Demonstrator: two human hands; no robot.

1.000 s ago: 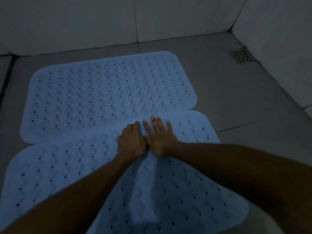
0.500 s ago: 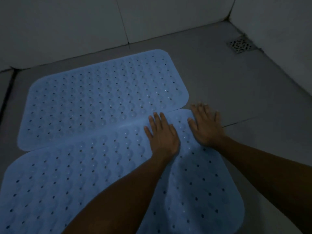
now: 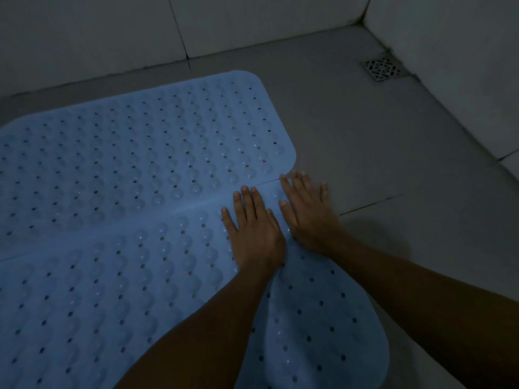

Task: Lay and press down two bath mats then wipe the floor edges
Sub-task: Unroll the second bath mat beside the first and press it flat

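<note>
Both hands, left hand (image 3: 257, 237) and right hand (image 3: 307, 217), lie flat, fingers spread, at the near mat's (image 3: 112, 290) two-o'clock corner beside the far mat (image 3: 134, 153); soft, floppy rubber, probably best pressed by palm.

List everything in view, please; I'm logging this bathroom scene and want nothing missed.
far bath mat: one, light blue with holes and bumps, flat on the floor near the back wall.
near bath mat: one, light blue with holes, closer to the camera, its far edge meeting the far mat; a raised fold runs by the wrists.
floor drain: one, square metal grate, in the far right corner.
floor: grey tiles, bare to the right of the mats.
walls: pale tiles, at the back and right.
left hand: one, flat, palm down on the near mat.
right hand: one, flat, fingers spread over the near mat's far right corner.
</note>
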